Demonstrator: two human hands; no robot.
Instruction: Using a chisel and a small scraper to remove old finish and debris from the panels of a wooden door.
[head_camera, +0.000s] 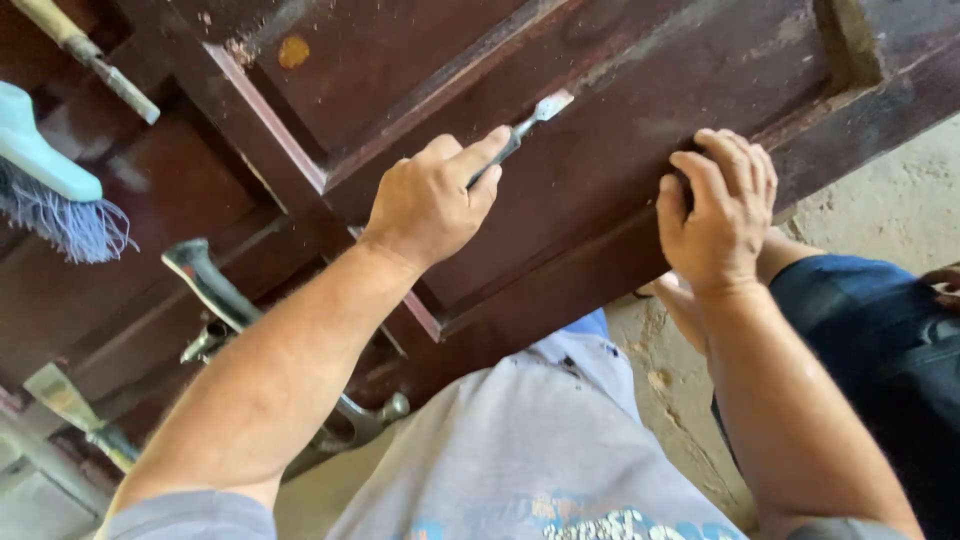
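A dark red-brown wooden panelled door (620, 150) lies flat before me. My left hand (430, 200) grips a metal chisel (530, 120), forefinger stretched along its shaft, the flat blade tip resting on the door's raised panel near a moulding groove. My right hand (720, 205) presses on the panel's lower edge with fingers curled, holding no tool. Pale scraped patches show on the wood around the blade.
A pale blue brush (50, 180) with lilac bristles lies on the door at far left. A claw hammer (250, 330) with a black grip lies lower left, a scraper (70, 405) near it, another tool handle (90, 55) at top left. Concrete floor (890, 210) shows at right.
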